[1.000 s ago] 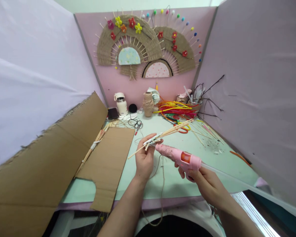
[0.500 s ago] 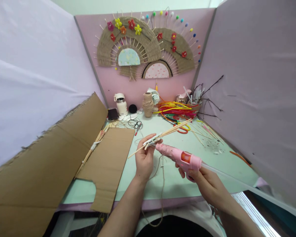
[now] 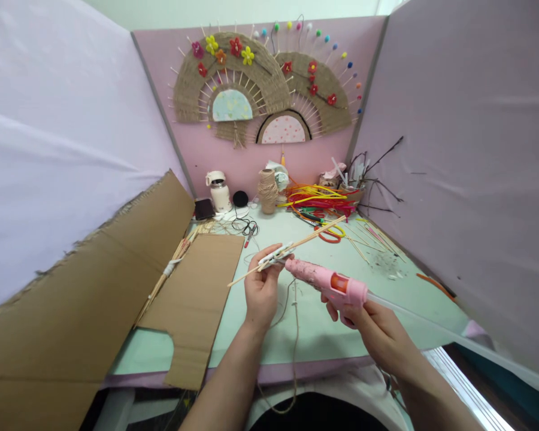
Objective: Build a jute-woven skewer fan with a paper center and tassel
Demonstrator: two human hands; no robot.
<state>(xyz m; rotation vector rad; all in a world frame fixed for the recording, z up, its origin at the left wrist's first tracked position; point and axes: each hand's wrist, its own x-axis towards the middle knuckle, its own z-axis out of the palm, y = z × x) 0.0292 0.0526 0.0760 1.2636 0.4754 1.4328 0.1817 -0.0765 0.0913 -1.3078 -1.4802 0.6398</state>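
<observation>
My left hand (image 3: pixel 261 293) is closed around a small pale, whitish piece (image 3: pixel 272 257) from which thin wooden sticks (image 3: pixel 317 231) stick out toward the upper right, one also toward the lower left. In my right hand (image 3: pixel 363 320) is a pink hot glue gun (image 3: pixel 326 282), gripped by its handle, with a long clear glue stick (image 3: pixel 413 314) trailing from its back. The gun's nozzle meets the sticks and the pale piece beside my left fingers; whether it touches cannot be made out. A strand of twine (image 3: pixel 296 335) hangs below my left hand.
Cardboard sheets (image 3: pixel 193 287) and a bundle of sticks (image 3: pixel 161 278) occupy the left side. Behind stand a white flask (image 3: pixel 220 194), a twine spool (image 3: pixel 268 194) and coloured pipe cleaners (image 3: pixel 318 194). Red-handled scissors (image 3: pixel 327 234) and loose sticks (image 3: pixel 363 242) lie at right. Woven fans (image 3: pixel 233 72) hang ahead.
The sticks in my left hand have turned slightly and now look more lined up. The glue gun stays near them, nearly still. The whole view has shifted a little.
</observation>
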